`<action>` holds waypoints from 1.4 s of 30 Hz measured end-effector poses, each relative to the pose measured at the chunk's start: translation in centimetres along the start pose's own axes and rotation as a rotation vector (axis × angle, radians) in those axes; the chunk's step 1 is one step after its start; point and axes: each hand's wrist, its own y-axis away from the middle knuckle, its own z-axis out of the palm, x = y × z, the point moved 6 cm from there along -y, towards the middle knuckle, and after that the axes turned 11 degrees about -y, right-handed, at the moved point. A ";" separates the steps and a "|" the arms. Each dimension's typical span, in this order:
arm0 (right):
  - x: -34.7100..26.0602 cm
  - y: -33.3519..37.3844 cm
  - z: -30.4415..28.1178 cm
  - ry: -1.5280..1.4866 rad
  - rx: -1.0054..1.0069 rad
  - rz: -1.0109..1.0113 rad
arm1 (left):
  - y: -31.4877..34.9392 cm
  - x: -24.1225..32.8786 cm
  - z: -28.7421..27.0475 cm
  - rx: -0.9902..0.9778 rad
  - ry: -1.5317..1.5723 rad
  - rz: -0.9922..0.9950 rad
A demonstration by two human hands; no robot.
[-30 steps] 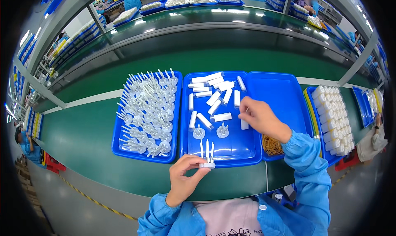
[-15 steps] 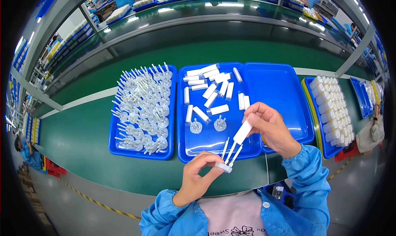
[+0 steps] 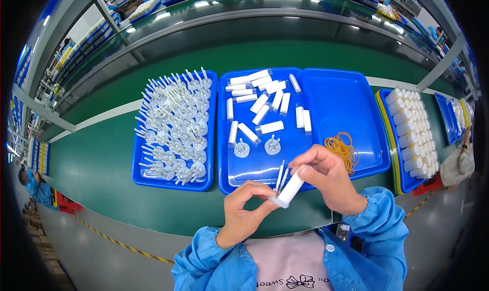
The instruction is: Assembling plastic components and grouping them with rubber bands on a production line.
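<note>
In left tray [image 3: 153,182], pronged discs [image 3: 174,125]; next tray [image 3: 252,164], mostly white tubes [image 3: 272,127].

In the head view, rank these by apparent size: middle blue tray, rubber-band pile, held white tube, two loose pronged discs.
1. Middle blue tray
2. Rubber-band pile
3. Held white tube, perhaps enlarged by nearness to the camera
4. Two loose pronged discs: look alike, unranked

White tube [image 3: 292,189] tilted on pronged base [image 3: 279,203].
</note>
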 end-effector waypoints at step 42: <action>-5.8 -5.5 -2.9 0.341 -0.265 0.097 | -1.8 3.2 -1.3 -0.052 -0.176 0.224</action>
